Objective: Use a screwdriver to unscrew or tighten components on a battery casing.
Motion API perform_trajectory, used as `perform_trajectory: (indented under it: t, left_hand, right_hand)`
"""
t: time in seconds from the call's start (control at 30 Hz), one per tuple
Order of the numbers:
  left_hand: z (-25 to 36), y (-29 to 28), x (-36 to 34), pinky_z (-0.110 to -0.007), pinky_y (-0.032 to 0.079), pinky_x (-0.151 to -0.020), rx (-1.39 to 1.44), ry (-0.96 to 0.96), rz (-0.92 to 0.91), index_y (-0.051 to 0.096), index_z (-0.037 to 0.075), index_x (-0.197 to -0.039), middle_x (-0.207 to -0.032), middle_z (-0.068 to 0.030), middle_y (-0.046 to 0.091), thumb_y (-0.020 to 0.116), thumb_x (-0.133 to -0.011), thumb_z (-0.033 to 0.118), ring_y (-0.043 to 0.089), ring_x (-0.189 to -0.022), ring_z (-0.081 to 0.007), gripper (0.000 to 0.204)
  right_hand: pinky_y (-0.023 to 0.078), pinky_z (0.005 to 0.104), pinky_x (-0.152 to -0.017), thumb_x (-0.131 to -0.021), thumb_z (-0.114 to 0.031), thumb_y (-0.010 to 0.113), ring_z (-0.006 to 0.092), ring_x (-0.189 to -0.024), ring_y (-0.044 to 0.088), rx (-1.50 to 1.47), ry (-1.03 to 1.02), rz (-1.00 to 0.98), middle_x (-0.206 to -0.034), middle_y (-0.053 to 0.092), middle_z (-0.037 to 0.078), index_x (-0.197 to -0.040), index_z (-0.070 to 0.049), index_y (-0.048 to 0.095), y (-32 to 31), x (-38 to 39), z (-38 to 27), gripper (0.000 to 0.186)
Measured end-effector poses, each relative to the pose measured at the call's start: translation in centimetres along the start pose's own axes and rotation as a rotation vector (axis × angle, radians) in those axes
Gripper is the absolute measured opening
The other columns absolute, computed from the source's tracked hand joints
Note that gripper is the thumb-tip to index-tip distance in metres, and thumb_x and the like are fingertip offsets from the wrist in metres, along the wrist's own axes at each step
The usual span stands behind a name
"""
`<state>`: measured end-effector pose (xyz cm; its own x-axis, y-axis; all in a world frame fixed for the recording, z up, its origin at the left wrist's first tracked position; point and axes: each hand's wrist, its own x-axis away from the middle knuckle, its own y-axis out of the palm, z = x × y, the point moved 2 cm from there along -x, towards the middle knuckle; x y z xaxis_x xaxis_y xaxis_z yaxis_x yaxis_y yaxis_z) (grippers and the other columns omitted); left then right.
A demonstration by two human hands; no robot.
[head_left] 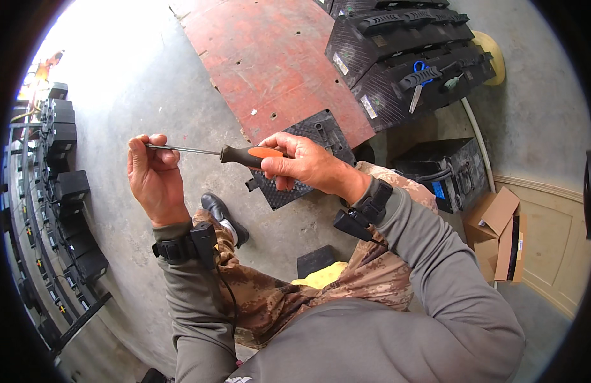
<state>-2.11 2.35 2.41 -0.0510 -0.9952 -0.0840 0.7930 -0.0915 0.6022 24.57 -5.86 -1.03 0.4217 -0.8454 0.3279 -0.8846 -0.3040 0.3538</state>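
My right hand is closed round the handle of a screwdriver, black with an orange patch. Its thin metal shaft points left, nearly level. At the tip, my left hand pinches the end of the shaft between thumb and fingers; whether a small part is also held there cannot be made out. Below the screwdriver and right hand lies a black textured panel with a moulded post near its far edge, partly hidden by my right hand and overlapping the red board.
Black cases with handles stand at the far right, blue-handled scissors lying on them. A dark battery-like box and an open cardboard box are at right. Racked black units line the left. My shoe rests on concrete.
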Motion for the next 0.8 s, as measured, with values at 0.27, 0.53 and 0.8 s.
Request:
perform_trajectory:
  t: [0.27,0.53,0.8]
  left_hand:
    - [-0.1,0.5,0.2,-0.031,0.05,-0.067,-0.017,0.009,0.0,0.068,0.003,-0.106,-0.098,-0.0161,0.072,0.056,-0.106,0.027,0.062,-0.068,-0.017,0.027]
    - [-0.3,1.0,0.2,-0.03,0.054,-0.063,-0.054,0.018,0.054,0.068,0.003,-0.104,-0.095,-0.0156,0.073,0.054,-0.106,0.026,0.066,-0.065,-0.0175,0.027]
    - [-0.3,0.5,0.3,-0.031,0.05,-0.067,-0.075,0.016,0.056,0.069,0.005,-0.106,-0.099,-0.0154,0.073,0.056,-0.105,0.027,0.063,-0.068,-0.0175,0.026]
  right_hand:
    - [0.052,0.0241,-0.07,-0.088,-0.02,0.078,0.0078,-0.08,0.059,0.079,-0.129,0.051,-0.102,0.062,0.003,-0.128,-0.002,0.053,-0.2,-0.1,0.7,0.05]
    - [0.053,0.0257,-0.077,-0.09,-0.01,0.074,0.0095,-0.088,0.059,0.129,-0.084,0.102,-0.105,0.06,0.005,-0.127,-0.002,0.053,-0.3,0.0,-0.2,0.043]
    - [0.054,0.025,-0.077,-0.095,-0.017,0.071,0.0089,-0.089,0.061,0.177,-0.22,0.168,-0.105,0.062,0.006,-0.127,-0.001,0.053,-0.5,-0.3,0.5,0.04]
